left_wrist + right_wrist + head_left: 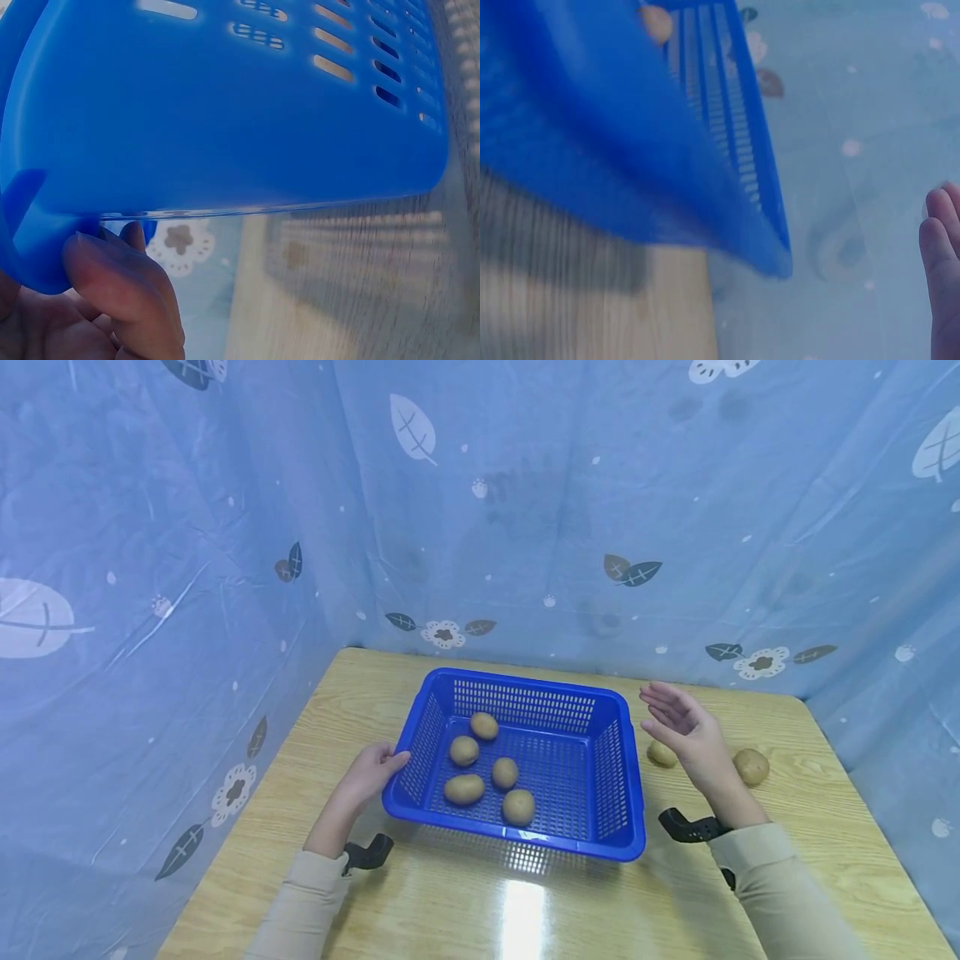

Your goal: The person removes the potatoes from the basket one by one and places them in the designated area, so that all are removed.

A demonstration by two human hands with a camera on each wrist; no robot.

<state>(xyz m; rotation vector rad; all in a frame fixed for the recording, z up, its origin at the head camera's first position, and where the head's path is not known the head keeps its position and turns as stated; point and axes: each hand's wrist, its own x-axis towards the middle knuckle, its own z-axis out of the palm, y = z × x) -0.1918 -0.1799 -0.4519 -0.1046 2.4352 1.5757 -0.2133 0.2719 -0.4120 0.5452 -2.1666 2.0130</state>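
A blue plastic basket (555,842) with slotted walls holds several potatoes (464,789), mostly in its left half. My left hand (372,772) grips the basket's left rim, thumb on top; in the left wrist view its curled fingers (124,289) are under the rim. Whether the basket's base fully touches the table cannot be told. Just off the right rim, my right hand (692,739) is held up with extended fingers and nothing in it. One loose potato (662,754) lies partly hidden behind that hand, and another potato (752,767) is right of the wrist.
The basket is over a light wooden table (442,902) with a bright reflection near the front. Blue curtains (525,527) with leaf and flower prints hang behind and along both sides. Each wrist wears a black mount (686,827).
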